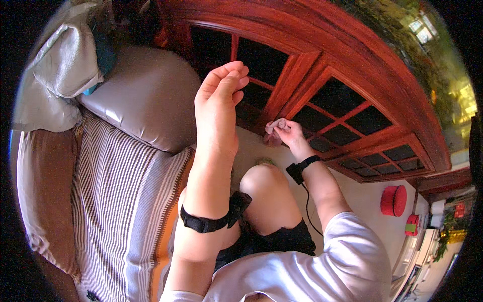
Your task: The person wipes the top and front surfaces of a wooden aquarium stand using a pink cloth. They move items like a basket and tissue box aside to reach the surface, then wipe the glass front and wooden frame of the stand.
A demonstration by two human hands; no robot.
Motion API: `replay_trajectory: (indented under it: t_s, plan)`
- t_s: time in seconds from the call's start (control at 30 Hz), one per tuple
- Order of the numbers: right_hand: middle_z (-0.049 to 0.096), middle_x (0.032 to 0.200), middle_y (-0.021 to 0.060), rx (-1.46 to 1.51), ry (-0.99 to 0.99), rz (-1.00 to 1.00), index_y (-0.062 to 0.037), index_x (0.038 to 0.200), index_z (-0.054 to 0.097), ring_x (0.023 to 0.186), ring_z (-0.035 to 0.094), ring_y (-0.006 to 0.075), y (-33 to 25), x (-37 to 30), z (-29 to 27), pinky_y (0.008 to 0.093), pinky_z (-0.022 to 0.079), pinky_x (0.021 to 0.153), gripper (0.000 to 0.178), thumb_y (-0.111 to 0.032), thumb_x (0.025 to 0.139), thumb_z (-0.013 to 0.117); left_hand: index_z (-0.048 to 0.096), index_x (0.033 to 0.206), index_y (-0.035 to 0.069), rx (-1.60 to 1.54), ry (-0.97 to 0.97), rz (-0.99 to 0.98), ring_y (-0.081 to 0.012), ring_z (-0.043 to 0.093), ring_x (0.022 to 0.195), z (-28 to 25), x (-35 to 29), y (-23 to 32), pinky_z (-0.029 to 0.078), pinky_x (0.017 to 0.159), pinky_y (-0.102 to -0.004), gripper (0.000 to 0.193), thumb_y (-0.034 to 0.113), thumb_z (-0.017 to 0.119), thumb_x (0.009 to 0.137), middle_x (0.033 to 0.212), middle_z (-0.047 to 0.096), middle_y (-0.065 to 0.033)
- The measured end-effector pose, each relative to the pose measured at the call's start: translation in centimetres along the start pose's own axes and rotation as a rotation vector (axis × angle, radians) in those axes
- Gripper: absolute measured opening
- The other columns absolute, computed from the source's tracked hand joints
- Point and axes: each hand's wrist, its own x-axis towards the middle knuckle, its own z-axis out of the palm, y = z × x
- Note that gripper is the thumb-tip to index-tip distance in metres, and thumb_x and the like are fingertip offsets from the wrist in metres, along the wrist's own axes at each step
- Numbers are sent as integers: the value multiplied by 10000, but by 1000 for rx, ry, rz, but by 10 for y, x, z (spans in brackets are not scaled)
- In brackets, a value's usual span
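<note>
My left hand (220, 93) is raised in front of me, its fingers curled in against the thumb, and I see nothing held in it. Lower and to the right, my right hand (293, 135) pinches a crumpled pale cloth (275, 128) between thumb and fingers. The cloth's lower part hangs down near the glass-paned wooden cabinet (292, 83). Whether it is fabric or tissue I cannot tell. A black strap (204, 221) circles my left forearm, and another black strap (307, 162) with a cable sits near my right wrist.
I sit beside a striped cover (113, 186) on a sofa, with a grey-brown cushion (146, 95) at its far end and a silvery bag (70, 60) next to it. My bare knee (264, 183) lies below the hands. Red round boxes (393, 200) stand on the floor at right.
</note>
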Motion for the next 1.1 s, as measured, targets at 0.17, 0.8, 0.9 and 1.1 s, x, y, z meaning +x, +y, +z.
replay_trajectory:
  t_s: [0.17, 0.8, 0.9, 1.1]
  plan:
    - [566, 753, 259, 48, 86, -64, -76, 552, 330, 803, 548, 444, 62, 47, -96, 519, 449, 903, 222, 0, 726, 446, 648, 1143, 77, 3, 16, 31, -132, 654, 975, -8, 8, 8, 476, 825, -246, 197, 158, 570, 981, 1110, 705, -59]
    - [577, 1346, 161, 147, -200, -20, -6, 1422, 415, 1216, 576, 355, -74, -127, 78, 486, 504, 1011, 670, -378, 886, 568, 599, 1263, -4, 495, -340, 19, -251, 621, 1094, 35, 24, -59, 464, 952, -331, 468, 266, 681, 889, 1170, 673, -152]
    - [579, 1335, 158, -1411, -187, -1319, 1, 1380, 440, 1136, 624, 320, -89, -142, 92, 397, 540, 960, 774, -396, 791, 749, 539, 1325, -47, 897, -612, 159, -392, 569, 1221, 31, 17, -91, 438, 1042, -396, 808, 482, 779, 763, 1265, 595, -298]
    - [595, 1286, 171, -1909, 131, -1511, -44, 1307, 550, 1149, 614, 317, -117, -168, 78, 424, 518, 981, 845, -536, 673, 815, 650, 1069, -29, 720, -882, -201, -162, 601, 895, 56, 0, -68, 500, 817, -316, 499, 391, 793, 840, 944, 687, -81]
